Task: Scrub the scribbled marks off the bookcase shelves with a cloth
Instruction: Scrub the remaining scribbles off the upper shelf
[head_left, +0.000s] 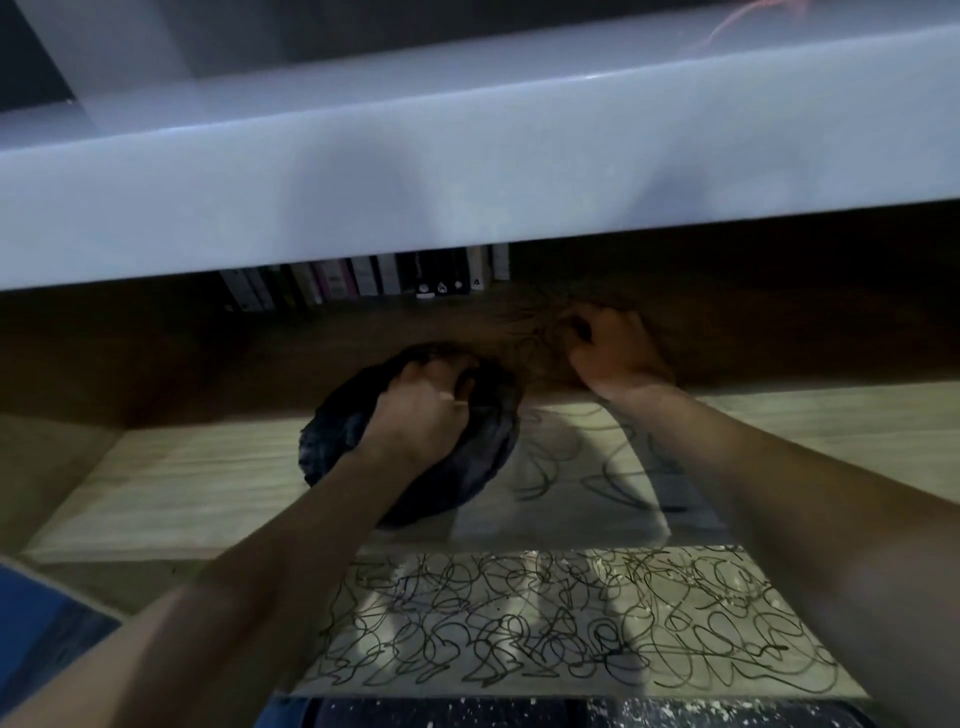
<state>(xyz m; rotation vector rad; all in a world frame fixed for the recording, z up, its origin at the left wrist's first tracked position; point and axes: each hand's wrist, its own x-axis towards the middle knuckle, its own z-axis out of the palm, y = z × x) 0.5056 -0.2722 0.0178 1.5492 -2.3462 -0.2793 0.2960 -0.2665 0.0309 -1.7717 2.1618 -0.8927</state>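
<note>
My left hand (423, 413) grips a dark blue cloth (467, 467), bunched up on the light wooden shelf (182, 483). To its right, black scribbled marks (587, 467) run across the shelf surface. My right hand (613, 353) reaches deeper into the shaded back of the shelf with its fingers curled and resting on the surface among the marks; I cannot see anything in it. A denser patch of black scribbles (571, 623) covers the lower surface nearest me.
A thick white shelf board (467, 171) hangs directly above the hands, leaving a low gap. A row of books (363, 280) stands at the back of the shelf. A wooden side wall (52, 467) closes the left end. Blue fabric (36, 623) shows at bottom left.
</note>
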